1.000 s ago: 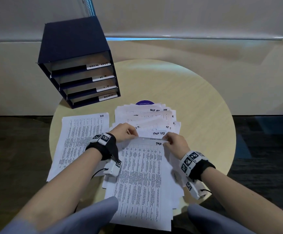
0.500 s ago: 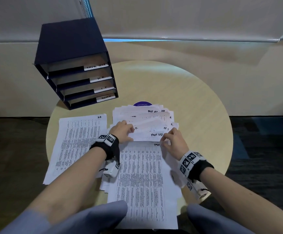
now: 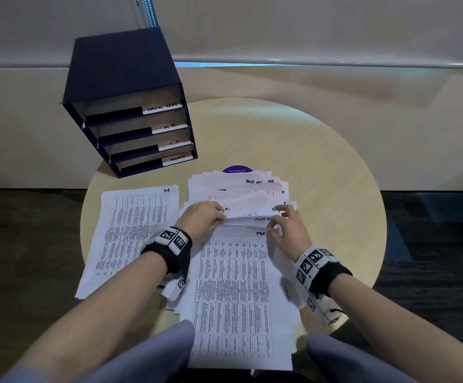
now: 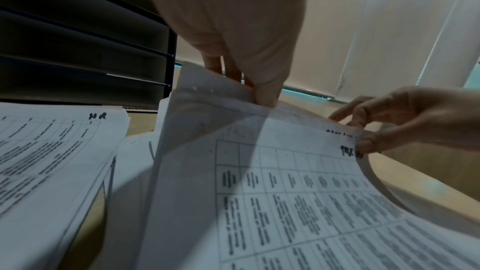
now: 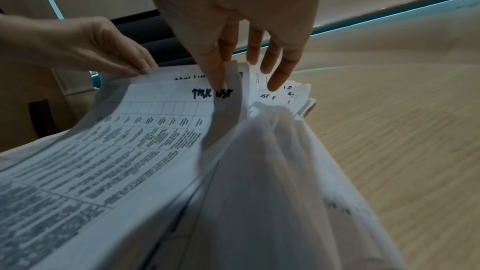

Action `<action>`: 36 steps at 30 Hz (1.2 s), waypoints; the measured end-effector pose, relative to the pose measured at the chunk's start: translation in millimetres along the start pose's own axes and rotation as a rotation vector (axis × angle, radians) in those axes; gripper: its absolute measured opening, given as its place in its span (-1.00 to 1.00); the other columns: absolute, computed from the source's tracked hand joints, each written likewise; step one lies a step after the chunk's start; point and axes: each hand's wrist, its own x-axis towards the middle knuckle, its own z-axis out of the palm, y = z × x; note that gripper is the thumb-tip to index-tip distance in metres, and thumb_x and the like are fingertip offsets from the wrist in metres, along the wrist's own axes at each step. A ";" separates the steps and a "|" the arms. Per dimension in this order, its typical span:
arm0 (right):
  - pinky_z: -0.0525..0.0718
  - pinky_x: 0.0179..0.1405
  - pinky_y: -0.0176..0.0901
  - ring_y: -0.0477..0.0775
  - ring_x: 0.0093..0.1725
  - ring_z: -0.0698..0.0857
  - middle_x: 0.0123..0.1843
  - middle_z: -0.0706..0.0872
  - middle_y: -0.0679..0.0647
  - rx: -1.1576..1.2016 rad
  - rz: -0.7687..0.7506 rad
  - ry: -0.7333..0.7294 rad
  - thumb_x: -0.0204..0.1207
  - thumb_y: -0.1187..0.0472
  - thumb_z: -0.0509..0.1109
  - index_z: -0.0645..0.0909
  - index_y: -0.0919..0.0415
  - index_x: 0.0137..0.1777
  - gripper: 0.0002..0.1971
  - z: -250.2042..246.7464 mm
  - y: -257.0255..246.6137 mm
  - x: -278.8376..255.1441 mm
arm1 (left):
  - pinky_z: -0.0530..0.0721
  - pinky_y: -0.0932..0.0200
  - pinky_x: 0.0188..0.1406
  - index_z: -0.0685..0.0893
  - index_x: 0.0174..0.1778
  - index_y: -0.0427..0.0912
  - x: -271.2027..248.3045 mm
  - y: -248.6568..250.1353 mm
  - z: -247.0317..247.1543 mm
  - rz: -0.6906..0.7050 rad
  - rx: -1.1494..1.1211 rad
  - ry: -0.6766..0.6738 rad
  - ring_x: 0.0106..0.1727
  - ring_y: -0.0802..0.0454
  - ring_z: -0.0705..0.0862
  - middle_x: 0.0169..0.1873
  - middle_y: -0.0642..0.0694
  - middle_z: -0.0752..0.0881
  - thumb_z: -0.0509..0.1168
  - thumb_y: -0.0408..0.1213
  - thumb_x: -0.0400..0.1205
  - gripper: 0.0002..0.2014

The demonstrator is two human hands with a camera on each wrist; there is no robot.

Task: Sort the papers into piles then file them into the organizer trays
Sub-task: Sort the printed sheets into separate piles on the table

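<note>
A fanned pile of printed papers (image 3: 238, 189) lies at the middle of the round table (image 3: 321, 167). My left hand (image 3: 205, 217) pinches the top left edge of a sheet labelled TASK LIST (image 4: 298, 171), lifted off the pile. At the sheet's top right corner, my right hand (image 3: 285, 225) pinches the paper, its thumb (image 5: 215, 77) on the handwritten label. Another task list sheet (image 3: 233, 286) lies flat in front of me, over the near table edge. A sheet marked HR (image 3: 130, 233) lies to the left. The dark blue organizer (image 3: 125, 78) stands at the far left, with several labelled trays.
A purple round sticker (image 3: 237, 169) peeks out behind the fanned pile. The organizer hangs partly over the table's far left edge. A beige wall and window blind rise behind the table. Dark carpet surrounds it. My knees (image 3: 169, 352) are under the near edge.
Both hands let go of the task list sheet now lying flat in front of me, moved slightly forward to the fanned pile, and pinched and raised the top edge of another sheet.
</note>
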 end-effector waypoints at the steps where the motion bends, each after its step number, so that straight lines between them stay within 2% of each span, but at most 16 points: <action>1: 0.39 0.34 -0.09 0.09 0.36 0.36 0.37 0.47 0.05 -0.004 -0.007 0.002 0.52 0.23 0.37 0.68 0.18 -0.08 -0.92 0.0 0.0 -0.4 | 0.53 0.10 0.34 0.76 0.20 0.01 -3.0 0.3 0.8 0.013 -0.051 0.005 0.27 -0.04 0.65 0.40 -0.04 0.61 0.26 -0.17 0.70 -0.76; 3: 0.45 0.30 -0.08 0.03 0.21 0.41 0.23 0.58 0.02 -0.004 -0.022 -0.015 0.52 0.24 0.36 0.67 0.16 -0.09 -0.93 0.2 0.0 -1.9 | 0.50 0.07 0.42 0.74 0.22 0.07 -7.2 0.9 3.6 0.009 -0.160 -0.020 0.29 -0.02 0.64 0.52 -0.03 0.48 0.31 -0.16 0.66 -0.76; 5: 0.52 0.16 -0.05 -0.03 0.05 0.42 0.04 0.66 0.00 -0.010 -0.034 -0.031 0.53 0.24 0.34 0.66 0.14 -0.09 -0.94 0.1 -0.7 -4.2 | 0.44 0.00 0.47 0.78 0.15 0.07 -7.3 1.4 4.9 -0.028 -0.240 -0.087 0.37 -0.01 0.58 0.53 -0.03 0.46 0.33 -0.09 0.65 -0.79; 7: 0.51 0.01 -0.14 -0.04 -0.03 0.46 -0.08 0.68 0.00 -0.026 -0.053 -0.037 0.54 0.23 0.34 0.66 0.14 -0.10 -0.93 -0.5 -1.4 -7.1 | 0.36 -0.02 0.48 0.82 0.03 0.00 -5.7 2.5 2.0 -0.114 -0.343 -0.136 0.44 -0.02 0.49 0.49 -0.02 0.49 0.28 0.01 0.66 -0.74; 9: 0.43 -0.09 -0.25 -0.05 -0.08 0.48 -0.13 0.67 0.00 -0.041 -0.072 -0.055 0.54 0.23 0.34 0.66 0.15 -0.10 -0.93 -1.5 -3.1 -10.2 | 0.42 -0.01 0.40 0.82 -0.13 -0.12 -0.7 1.4 1.2 -0.195 -0.411 -0.136 0.36 -0.04 0.54 0.36 -0.08 0.59 0.20 0.02 0.70 -0.63; 11: 0.48 -0.11 -0.24 -0.03 -0.12 0.52 -0.16 0.67 0.01 -0.047 -0.089 -0.068 0.54 0.26 0.33 0.65 0.17 -0.12 -0.92 -2.9 -5.9 -12.8 | 0.54 0.03 0.19 0.76 -0.26 -0.23 5.3 -1.0 2.7 -0.241 -0.396 -0.139 0.17 -0.09 0.65 0.11 -0.16 0.73 0.22 -0.07 0.70 -0.62; 14: 0.55 -0.18 -0.27 -0.02 -0.18 0.63 -0.16 0.71 0.02 -0.005 -0.080 -0.059 0.54 0.29 0.31 0.57 0.17 -0.04 -0.95 -3.3 -7.8 -14.9 | 0.66 0.05 0.04 0.66 -0.33 -0.12 9.5 -3.5 4.9 -0.315 -0.388 -0.152 -0.03 -0.03 0.71 -0.16 -0.08 0.76 0.39 -0.17 0.60 -0.80; 16: 0.56 -0.24 -0.24 0.01 -0.22 0.65 -0.19 0.71 0.02 0.025 -0.050 -0.061 0.55 0.29 0.31 0.46 0.15 0.10 -0.83 -3.9 -7.7 -15.5 | 0.69 0.03 -0.03 0.58 -0.36 -0.09 9.7 -2.4 4.5 -0.324 -0.384 -0.137 -0.11 -0.03 0.70 -0.23 -0.04 0.73 0.47 -0.27 0.51 -0.79; 18: 0.61 -0.20 -0.16 0.02 -0.22 0.65 -0.20 0.69 0.01 0.031 -0.043 -0.073 0.55 0.29 0.31 0.45 0.14 0.13 -0.80 -4.2 -8.1 -14.5 | 0.70 -0.01 -0.08 0.54 -0.31 -0.10 9.6 -1.0 2.4 -0.289 -0.365 -0.119 -0.17 -0.04 0.67 -0.27 -0.04 0.70 0.47 -0.38 0.46 -0.79; 22: 0.45 -0.14 -0.22 -0.02 -0.15 0.50 -0.20 0.52 -0.06 -0.005 -0.085 -0.073 0.51 0.30 0.36 0.53 0.11 -0.17 -0.91 -2.9 -8.5 -12.1 | 0.59 0.19 -0.24 0.61 -0.14 -0.10 8.9 -0.5 -0.7 -0.201 -0.315 -0.117 -0.24 0.06 0.61 -0.32 0.03 0.65 0.44 -0.43 0.50 -0.82; 25: 0.42 0.12 -0.18 0.01 0.08 0.42 0.01 0.49 0.03 0.001 -0.072 0.012 0.45 0.30 0.42 0.62 0.17 -0.19 -0.96 -0.5 -5.8 -10.9 | 0.64 0.19 -0.07 0.75 -0.13 -0.14 5.8 2.0 -4.2 -0.145 -0.282 -0.093 -0.14 0.08 0.67 -0.23 0.01 0.72 0.47 -0.33 0.54 -0.95; 27: 0.46 0.25 -0.04 0.06 0.17 0.46 0.13 0.57 0.07 -0.008 -0.068 0.007 0.45 0.32 0.41 0.62 0.15 -0.20 -0.94 1.2 -4.5 -8.5 | 0.65 0.19 0.01 0.79 -0.16 -0.16 2.2 3.8 -6.7 -0.110 -0.288 -0.083 -0.11 0.09 0.69 -0.19 -0.02 0.77 0.47 -0.31 0.54 -0.99; 29: 0.54 0.17 -0.01 0.03 0.04 0.56 0.03 0.67 0.02 -0.010 -0.060 -0.038 0.48 0.31 0.36 0.57 0.09 -0.19 -0.89 0.0 -7.2 -7.5 | 0.62 0.25 -0.02 0.80 -0.14 -0.16 -1.2 5.1 -8.8 -0.084 -0.294 -0.080 -0.13 0.10 0.69 -0.19 -0.03 0.78 0.46 -0.31 0.55 -0.97; 32: 0.53 -0.19 -0.31 0.01 -0.14 0.66 -0.15 0.73 0.00 0.054 -0.028 -0.096 0.51 0.35 0.31 0.49 0.05 -0.20 -0.83 -0.7 -7.1 -8.3 | 0.58 0.26 -0.04 0.80 -0.07 -0.16 -3.6 6.5 -9.5 -0.055 -0.299 -0.094 -0.14 0.08 0.68 -0.16 -0.05 0.79 0.41 -0.29 0.59 -0.92; 34: 0.40 -0.30 -0.47 0.01 -0.16 0.66 -0.17 0.71 0.00 0.049 -0.023 -0.111 0.53 0.36 0.29 0.48 0.08 -0.19 -0.84 -1.2 -5.9 -10.7 | 0.58 0.22 0.00 0.77 0.04 -0.12 -4.6 7.6 -8.6 -0.071 -0.326 -0.135 -0.08 0.09 0.67 -0.08 -0.02 0.77 0.34 -0.15 0.64 -0.83; 36: 0.38 -0.33 -0.49 0.01 -0.18 0.65 -0.18 0.69 0.00 0.029 -0.019 -0.114 0.54 0.37 0.28 0.46 0.10 -0.14 -0.86 -3.7 -1.7 -12.4 | 0.62 0.14 0.02 0.70 0.13 -0.06 -5.2 7.3 -7.0 -0.100 -0.285 -0.231 -0.04 0.09 0.65 -0.02 0.02 0.72 0.29 0.03 0.64 -0.71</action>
